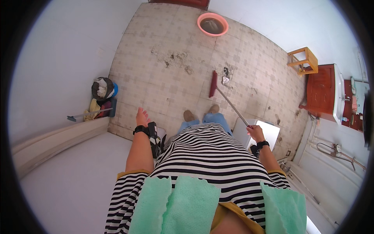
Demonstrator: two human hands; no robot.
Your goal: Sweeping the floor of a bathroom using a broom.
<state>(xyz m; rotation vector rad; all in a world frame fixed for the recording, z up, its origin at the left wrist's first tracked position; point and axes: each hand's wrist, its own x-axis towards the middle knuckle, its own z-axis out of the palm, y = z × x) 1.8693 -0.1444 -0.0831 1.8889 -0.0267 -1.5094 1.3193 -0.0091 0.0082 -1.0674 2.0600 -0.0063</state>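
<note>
My right hand [256, 133] grips the upper end of a broom's metal handle [232, 106], out to my right. The dark red broom head [214, 84] rests on the tiled floor [140, 73] ahead of my feet. Just right of it lie a round floor drain [225, 70], a small whitish scrap [225, 80] and bits of dirt. A wider patch of dark debris [175, 58] spreads over the tiles farther off, to the left. My left hand [142, 116] hangs at my left side with nothing in it, fingers apart.
A pink basin [212, 24] of murky water stands by the far wall. At left are a bagged trash bin [102, 89] and a long-handled dustpan [96, 112]. A wooden stool [303, 61] and a red washbasin cabinet [320, 89] line the right. A white appliance [264, 133] stands beside my right hand.
</note>
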